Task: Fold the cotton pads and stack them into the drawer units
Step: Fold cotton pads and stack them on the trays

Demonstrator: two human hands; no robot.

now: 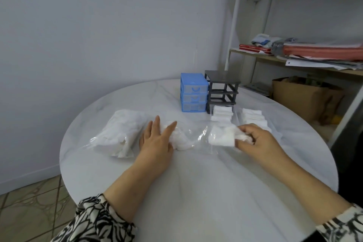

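Observation:
My left hand (157,139) lies flat with straight fingers on a clear plastic bag (188,135) holding loose white cotton pads. My right hand (255,140) has curled fingers pinching the end of a white cotton pad (222,136) on the table. Behind it, two clear drawers lie on the table with folded pads stacked in them, one (222,114) in front of the dark frame, one (253,117) further right. A blue three-drawer unit (193,92) stands at the back with its drawers in. Beside it stands a dark grey drawer frame (222,86) with empty slots.
A second bag of white pads (119,133) lies at the left on the round white table (186,182). A shelf rack (294,51) with red folders and papers and a cardboard box (302,98) stand to the right. Tiled floor shows at lower left.

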